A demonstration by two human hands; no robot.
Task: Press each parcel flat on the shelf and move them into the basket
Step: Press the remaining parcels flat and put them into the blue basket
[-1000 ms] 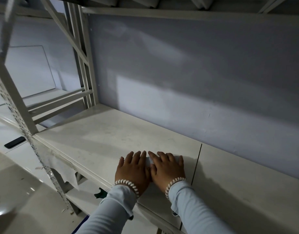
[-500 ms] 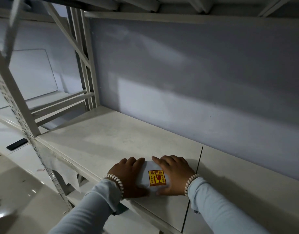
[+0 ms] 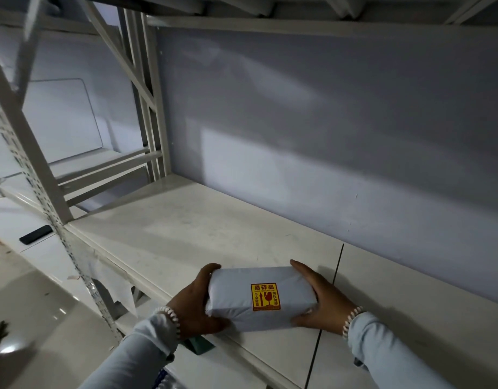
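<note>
A grey-white wrapped parcel [image 3: 260,297] with a yellow and red fragile sticker is at the front edge of the white shelf [image 3: 172,220]. My left hand [image 3: 196,304] grips its left end, thumb over the top corner. My right hand [image 3: 319,300] grips its right end, fingers curled along the side. The parcel looks lifted a little above the shelf board. No basket is in view.
A grey back wall closes the shelf behind. White perforated uprights [image 3: 31,169] and diagonal braces stand at the left. A dark flat object [image 3: 35,234] lies on a lower white surface at the far left. The floor shows below left.
Both hands lay flat on top of the parcel, pressing it. They then slid to its two ends, gripped it, and drew it toward the shelf's front edge.
</note>
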